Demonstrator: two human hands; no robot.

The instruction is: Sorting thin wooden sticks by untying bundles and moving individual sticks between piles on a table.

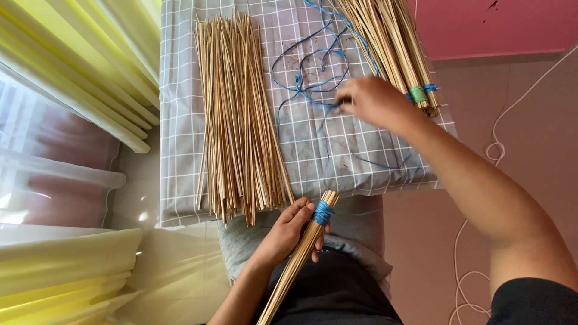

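Left hand: closed around 1 small bundle of thin sticks, tied near its top with blue string, held over the lap. Right hand: blurred, fingers pinched at loose blue string on the checked grey cloth. Loose stick pile: left on cloth. Tied stick bundle: just beyond right hand.

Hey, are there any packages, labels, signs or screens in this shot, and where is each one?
None of those show here.
Nearest to a wrap: the blue string binding round the stick bundle in the left hand.
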